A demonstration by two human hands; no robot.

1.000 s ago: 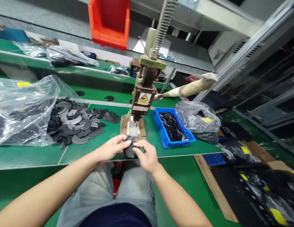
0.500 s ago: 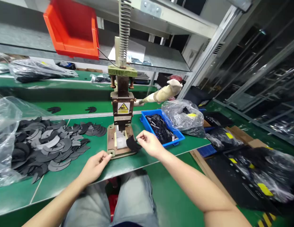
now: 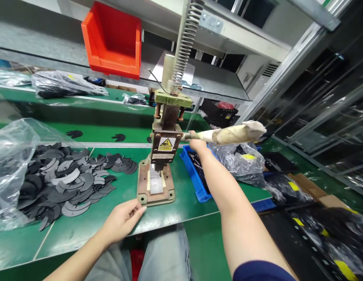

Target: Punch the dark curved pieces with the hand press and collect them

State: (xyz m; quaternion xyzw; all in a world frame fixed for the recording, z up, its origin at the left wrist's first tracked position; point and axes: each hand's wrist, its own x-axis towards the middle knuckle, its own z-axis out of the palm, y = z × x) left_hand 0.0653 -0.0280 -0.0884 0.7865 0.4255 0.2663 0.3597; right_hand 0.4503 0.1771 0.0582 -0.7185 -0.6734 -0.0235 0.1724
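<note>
What worries me most is my right side: if my right hand (image 3: 198,144) rises carelessly, I think it may knock the lever (image 3: 239,132) of the press (image 3: 167,156); if the forearm (image 3: 223,187) sinks, it could push the blue tray (image 3: 198,186) and spill its dark parts (image 3: 195,160). This arm is stretched far forward over the tray, the hand partly hidden behind the lever, so I cannot tell its grip. My left hand (image 3: 123,219) rests half curled on the bench (image 3: 187,203), just beside the press base (image 3: 142,177), with nothing visible in it. The curved pieces (image 3: 82,182) lie piled left of the press.
</note>
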